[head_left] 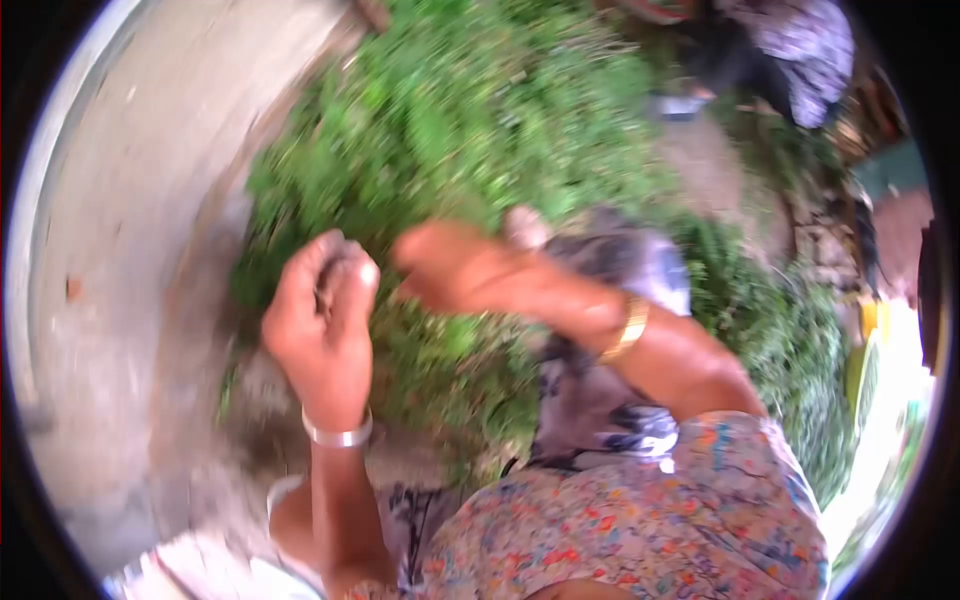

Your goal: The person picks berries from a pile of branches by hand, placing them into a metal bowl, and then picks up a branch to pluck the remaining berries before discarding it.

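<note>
My left hand, with a silver bangle at its wrist, is raised with the fingers curled in toward the thumb. Whatever may be inside those fingers is hidden. To its right, a small gap away, my right hand is smeared by motion, so its fingers cannot be read. Gold bangles circle that wrist. Below and beyond both hands spreads a large heap of green leafy plants.
A pale wall or ledge curves along the left side. My patterned trouser leg lies among the greenery. At the top right is another person in purple patterned clothing, near a small grey flat object. Bricks lie at the right.
</note>
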`<action>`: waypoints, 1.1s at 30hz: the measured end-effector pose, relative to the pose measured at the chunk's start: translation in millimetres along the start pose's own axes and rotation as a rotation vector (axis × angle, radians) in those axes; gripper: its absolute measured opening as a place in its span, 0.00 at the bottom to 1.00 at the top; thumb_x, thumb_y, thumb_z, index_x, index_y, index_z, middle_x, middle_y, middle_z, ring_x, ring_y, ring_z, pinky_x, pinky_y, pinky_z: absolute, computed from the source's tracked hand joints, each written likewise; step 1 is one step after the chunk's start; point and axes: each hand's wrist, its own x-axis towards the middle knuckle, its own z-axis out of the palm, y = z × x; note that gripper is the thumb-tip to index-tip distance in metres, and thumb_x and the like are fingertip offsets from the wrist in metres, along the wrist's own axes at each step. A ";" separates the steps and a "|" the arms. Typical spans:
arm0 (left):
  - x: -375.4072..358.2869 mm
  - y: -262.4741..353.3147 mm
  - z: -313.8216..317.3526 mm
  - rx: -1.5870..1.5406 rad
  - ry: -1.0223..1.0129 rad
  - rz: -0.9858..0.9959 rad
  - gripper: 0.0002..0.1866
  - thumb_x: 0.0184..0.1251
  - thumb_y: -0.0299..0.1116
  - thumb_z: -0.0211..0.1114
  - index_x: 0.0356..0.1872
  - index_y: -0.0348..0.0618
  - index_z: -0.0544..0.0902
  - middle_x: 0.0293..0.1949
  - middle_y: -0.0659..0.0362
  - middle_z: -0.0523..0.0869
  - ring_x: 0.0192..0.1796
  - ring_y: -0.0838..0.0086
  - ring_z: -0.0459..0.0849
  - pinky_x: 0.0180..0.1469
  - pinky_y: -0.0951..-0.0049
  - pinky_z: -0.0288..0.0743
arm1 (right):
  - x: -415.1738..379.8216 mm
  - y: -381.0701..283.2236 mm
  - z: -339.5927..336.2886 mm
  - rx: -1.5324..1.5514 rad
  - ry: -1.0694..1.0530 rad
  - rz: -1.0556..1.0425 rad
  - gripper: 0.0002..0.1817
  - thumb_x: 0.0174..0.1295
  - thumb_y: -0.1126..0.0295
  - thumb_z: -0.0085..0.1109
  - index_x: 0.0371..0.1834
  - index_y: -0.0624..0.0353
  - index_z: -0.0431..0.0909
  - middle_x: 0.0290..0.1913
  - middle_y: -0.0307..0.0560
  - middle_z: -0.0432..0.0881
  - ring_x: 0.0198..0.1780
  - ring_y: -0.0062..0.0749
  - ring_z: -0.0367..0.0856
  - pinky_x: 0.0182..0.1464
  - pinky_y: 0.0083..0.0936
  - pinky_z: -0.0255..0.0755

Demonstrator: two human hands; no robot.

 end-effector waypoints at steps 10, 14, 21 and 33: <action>-122.6 -308.0 -14.9 0.182 0.010 -0.714 0.10 0.48 0.28 0.67 0.30 0.32 0.85 0.25 0.47 0.85 0.27 0.67 0.84 0.35 0.70 0.76 | -1.5 -3.3 -15.6 0.886 0.231 0.169 0.15 0.61 0.64 0.61 0.35 0.69 0.81 0.20 0.42 0.78 0.18 0.16 0.68 0.19 0.17 0.61; -151.5 -335.1 24.1 0.405 -0.258 -0.539 0.10 0.51 0.26 0.64 0.36 0.37 0.85 0.26 0.50 0.85 0.29 0.64 0.84 0.32 0.66 0.76 | -1.2 -2.6 -17.6 0.865 0.211 0.157 0.19 0.62 0.59 0.60 0.39 0.69 0.80 0.19 0.39 0.77 0.16 0.12 0.65 0.17 0.12 0.55; -173.5 -386.9 80.7 0.798 -0.585 -0.333 0.21 0.55 0.24 0.59 0.53 0.45 0.79 0.35 0.44 0.83 0.36 0.49 0.84 0.35 0.53 0.79 | 0.4 -4.6 -16.1 0.929 0.172 0.211 0.24 0.58 0.55 0.64 0.41 0.70 0.79 0.20 0.38 0.77 0.19 0.13 0.72 0.19 0.12 0.59; -168.7 -366.7 63.0 0.825 -0.730 -0.369 0.17 0.54 0.21 0.58 0.47 0.38 0.76 0.38 0.41 0.81 0.35 0.47 0.83 0.34 0.52 0.79 | 1.8 -10.6 -13.7 1.000 0.150 0.196 0.18 0.58 0.63 0.65 0.42 0.69 0.80 0.23 0.40 0.79 0.24 0.16 0.76 0.26 0.13 0.69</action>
